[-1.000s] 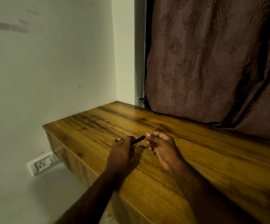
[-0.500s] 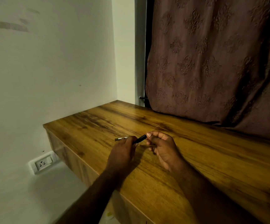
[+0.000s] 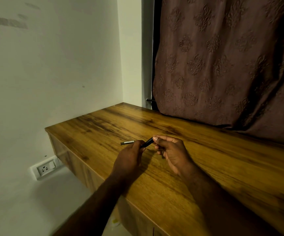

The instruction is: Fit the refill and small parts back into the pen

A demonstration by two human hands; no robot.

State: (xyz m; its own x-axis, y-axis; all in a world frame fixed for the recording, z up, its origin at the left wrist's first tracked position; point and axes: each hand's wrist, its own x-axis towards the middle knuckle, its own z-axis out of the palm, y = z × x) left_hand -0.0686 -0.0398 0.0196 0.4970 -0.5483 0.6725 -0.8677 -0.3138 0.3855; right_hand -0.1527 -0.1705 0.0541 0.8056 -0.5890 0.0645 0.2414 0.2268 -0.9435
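From the head view, a slim dark pen-like stick with a pale grey end sits just above the glossy brown wood-grain bench, tilted so its dark end rises toward the right. The left hand comes in from below with its knuckles up, its grip curled around the stick's middle. The right hand lies just beside it, palm turned inward, thumb and forefinger pinching the dark tip. Both forearms reach over the bench's near edge. What the stick is exactly cannot be told.
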